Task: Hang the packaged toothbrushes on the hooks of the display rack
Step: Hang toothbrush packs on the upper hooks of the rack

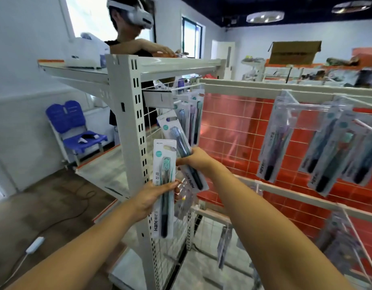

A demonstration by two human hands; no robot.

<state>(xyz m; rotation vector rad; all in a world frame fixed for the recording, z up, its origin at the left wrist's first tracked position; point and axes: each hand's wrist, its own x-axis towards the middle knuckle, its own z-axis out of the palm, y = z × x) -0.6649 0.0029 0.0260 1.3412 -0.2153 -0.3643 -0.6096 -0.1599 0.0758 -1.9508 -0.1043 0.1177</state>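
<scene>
Centre of frame: two bare forearms reach toward a white metal display rack (126,114) with slotted uprights and a wire-grid panel. The left hand (153,197) curls its fingers around the middle of an upright toothbrush pack (163,185), a flat card-backed blister holding a teal-bristled brush with a dark handle. The right hand (193,159) grips a second toothbrush pack (178,141) near its middle; this pack tilts with its top toward the upper left, its punched top end lying near the rack's grid, just below the hung packs (191,114) in the upper centre. Whether its hang-hole has met a hook cannot be told; the hook itself is hidden among the hung packs.

Step in hand, as judged: the right-hand pack is being brought to a hook, while the left-hand pack waits its turn. The next move calls for lining the small slot at the card's top with the wire tip, then sliding the pack back along it; the glossy, stiff blister is likely to swing once released.

Right of frame: further packs (327,153) hang from thin wire hooks before a red tiled-looking panel (233,132) behind a white mesh. Upper left: another person wearing a headset (137,13) works at the rack's top shelf (176,65). Left: a blue chair (74,126).
</scene>
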